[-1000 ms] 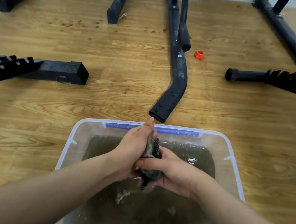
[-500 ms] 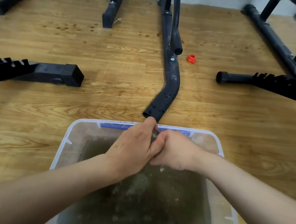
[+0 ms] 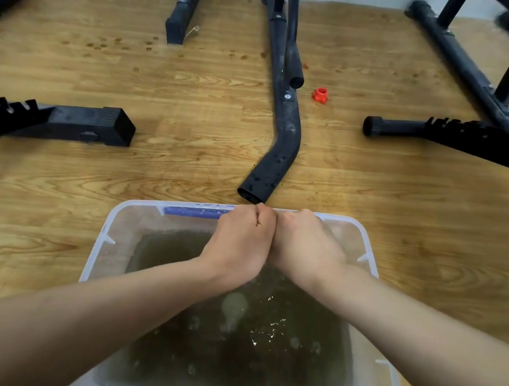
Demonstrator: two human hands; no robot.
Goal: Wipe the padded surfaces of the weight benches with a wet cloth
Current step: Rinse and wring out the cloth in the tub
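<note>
A clear plastic tub [image 3: 112, 237] of murky brown water stands on the wooden floor right below me. My left hand [image 3: 240, 244] and my right hand [image 3: 304, 247] are clenched side by side over the tub's far end, knuckles up and pressed together. The cloth is hidden inside the two fists. Drips ripple the water under them.
Black bench frames stand around: a curved tube [image 3: 278, 150] ends just beyond the tub, a notched bar [image 3: 44, 121] lies at the left, another [image 3: 474, 141] at the right, feet along the far wall. A small red knob [image 3: 320, 95] lies on the floor.
A second ago the dark cloth showed between my hands low over the water. Both hands have since risen to the tub's far rim and closed together, hiding the cloth.
</note>
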